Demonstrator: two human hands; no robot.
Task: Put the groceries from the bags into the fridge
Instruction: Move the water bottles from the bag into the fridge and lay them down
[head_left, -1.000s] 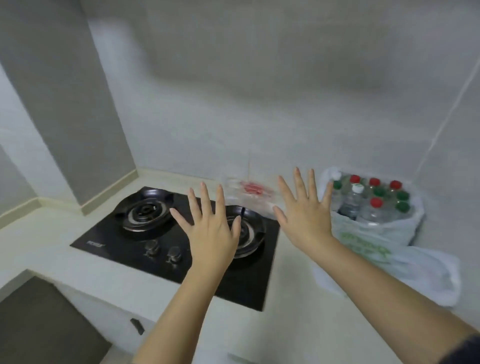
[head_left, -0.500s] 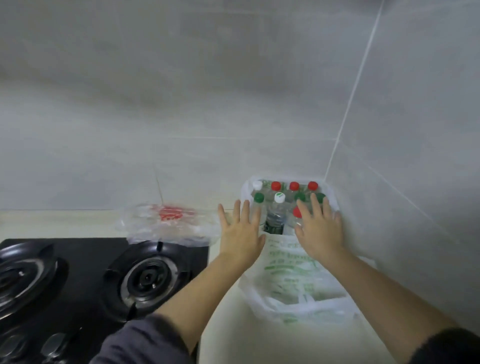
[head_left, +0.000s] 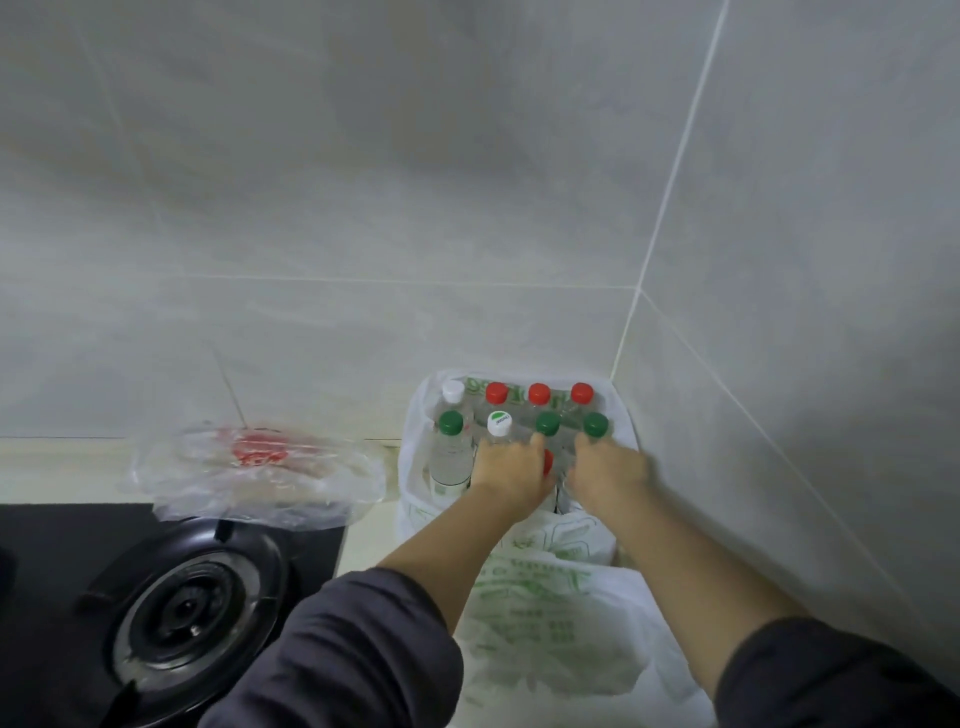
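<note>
White plastic bag with green print (head_left: 524, 582) in far right corner of cream counter (head_left: 366, 545), holding clear capped bottles (head_left: 451, 457) | left hand (head_left: 511, 470), right hand (head_left: 608, 467) reach between bottles; fingers hidden, grip unclear | advice: take one neck per hand, lift straight up

nothing legible: green print on the white bag (head_left: 524, 587) and red print on the clear bag (head_left: 260, 480) blur.
</note>
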